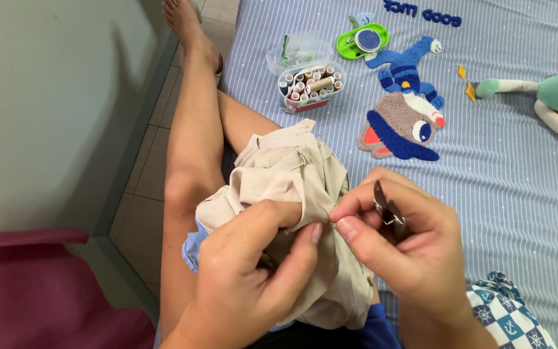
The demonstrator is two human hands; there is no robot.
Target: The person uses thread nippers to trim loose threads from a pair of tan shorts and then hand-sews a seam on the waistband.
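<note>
Left hand [247,271] fingers clamped on bunched beige garment [292,187] over lap. Right hand [408,245] pinches fabric edge, small metal snips [387,208] tucked in palm. Thread box [310,84] far on bed.

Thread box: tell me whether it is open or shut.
Open: the thread box shows bare spools, and its clear lid lies behind it.
</note>
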